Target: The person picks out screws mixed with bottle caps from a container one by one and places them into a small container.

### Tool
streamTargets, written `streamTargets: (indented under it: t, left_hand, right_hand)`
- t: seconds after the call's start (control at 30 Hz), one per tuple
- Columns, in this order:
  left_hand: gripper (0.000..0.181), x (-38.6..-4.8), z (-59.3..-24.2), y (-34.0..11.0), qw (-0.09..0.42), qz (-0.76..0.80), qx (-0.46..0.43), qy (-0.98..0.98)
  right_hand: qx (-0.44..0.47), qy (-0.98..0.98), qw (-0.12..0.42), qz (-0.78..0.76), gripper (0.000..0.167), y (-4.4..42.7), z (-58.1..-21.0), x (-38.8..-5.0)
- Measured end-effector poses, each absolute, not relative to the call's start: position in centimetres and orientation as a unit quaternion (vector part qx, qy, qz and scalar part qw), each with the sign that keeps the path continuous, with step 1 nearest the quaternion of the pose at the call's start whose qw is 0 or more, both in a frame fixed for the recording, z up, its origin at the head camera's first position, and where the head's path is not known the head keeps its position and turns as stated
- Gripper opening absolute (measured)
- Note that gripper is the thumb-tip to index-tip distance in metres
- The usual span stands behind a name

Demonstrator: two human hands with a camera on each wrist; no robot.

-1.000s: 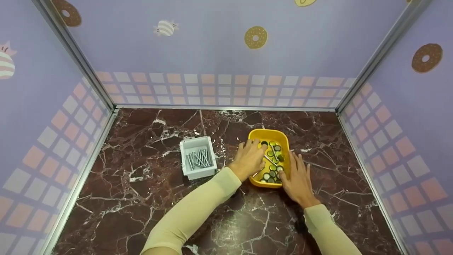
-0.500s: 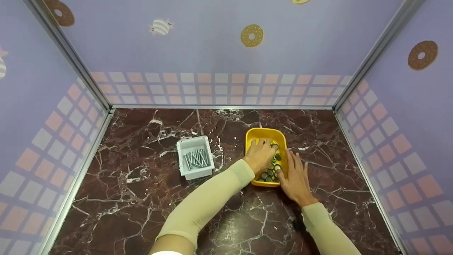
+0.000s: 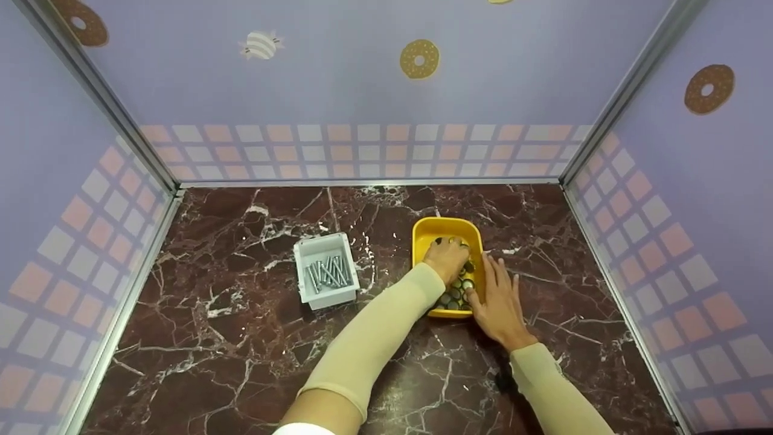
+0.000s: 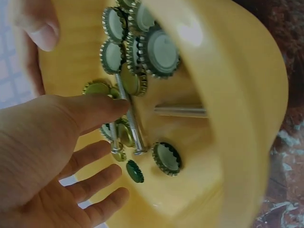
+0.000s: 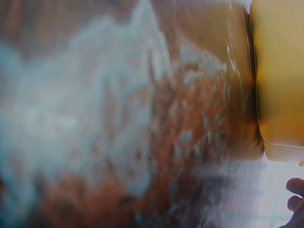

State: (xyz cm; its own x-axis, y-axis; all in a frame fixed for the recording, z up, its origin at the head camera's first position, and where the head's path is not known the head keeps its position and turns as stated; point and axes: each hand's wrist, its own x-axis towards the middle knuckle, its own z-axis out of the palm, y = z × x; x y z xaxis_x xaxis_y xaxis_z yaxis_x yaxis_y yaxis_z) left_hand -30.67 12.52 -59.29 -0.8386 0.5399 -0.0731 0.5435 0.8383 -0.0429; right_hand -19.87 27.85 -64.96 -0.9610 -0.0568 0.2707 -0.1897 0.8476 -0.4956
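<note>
A yellow bin (image 3: 444, 226) holds bottle caps (image 4: 161, 50) and a few long silver screws (image 4: 180, 111). My left hand (image 3: 447, 260) reaches down inside it. In the left wrist view its thumb crosses in front of a screw (image 4: 135, 135), and the other fingers are spread apart from the thumb, beside a second screw (image 4: 114, 137). No firm hold on either shows. At the bin's right wall, my right hand (image 3: 498, 305) grips the side, thumb over the rim and fingers along the outside; the right wrist view shows only fingertips (image 5: 295, 194) at its edge.
To the left stands a white bin (image 3: 326, 297) with several silver screws (image 3: 329, 272). Both bins are on a dark red marbled tabletop (image 3: 241, 338). Purple patterned panels (image 3: 338, 90) enclose the back and sides.
My left hand has moved from the yellow bin's left side to further over its middle, covering the screws there. The right hand stays on the wall. The head view has shifted slightly.
</note>
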Motion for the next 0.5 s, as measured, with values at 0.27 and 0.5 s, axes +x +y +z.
streamTargets:
  t: [0.27, 0.5]
  left_hand:
    - [0.039, -31.5, -61.1, 13.3, 0.037, -0.02, 0.265, 0.963]
    - [0.034, -31.3, -61.0, 13.5, 0.031, -0.026, 0.243, 0.969]
  right_hand:
    - [0.061, -0.954, 0.113, 0.272, 0.085, 27.8, -64.8, -19.9]
    - [0.063, -0.955, 0.116, 0.267, 0.086, 27.8, -64.8, -19.9]
